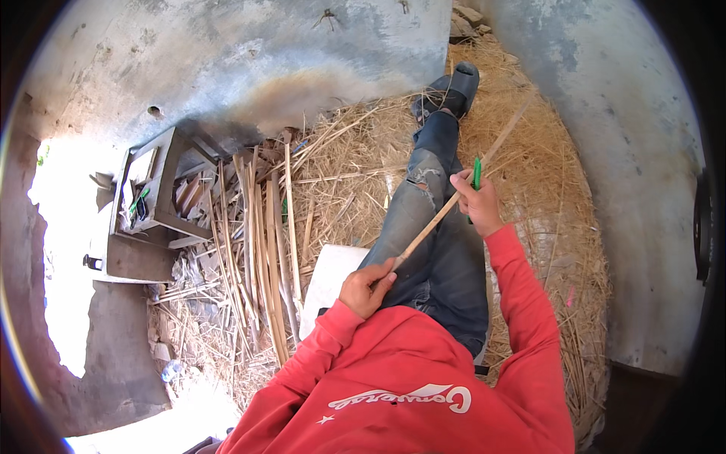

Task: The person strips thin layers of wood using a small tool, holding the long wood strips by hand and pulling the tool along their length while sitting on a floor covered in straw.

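A long, thin strip of split wood or bamboo [431, 227] runs slantwise across my legs, its far end up and to the right. My left hand [368, 289] is closed round its near end, close to my lap. Farther along, my right hand [482, 204] grips a slim green tool [476, 172] that looks like a cutter knife. It sits against the strip, which passes by the thumb and fingers. Most of the tool's lower part is hidden by my fingers.
My outstretched legs [420, 197] lie over straw-like shavings [537, 144]. Several long strips [261, 250] lean in a bundle at left, beside a wooden cabinet [162, 204] with odds and ends on it. Pale walls [302, 45] stand ahead and at right [635, 166]. A white block [329, 276] is by my left thigh.
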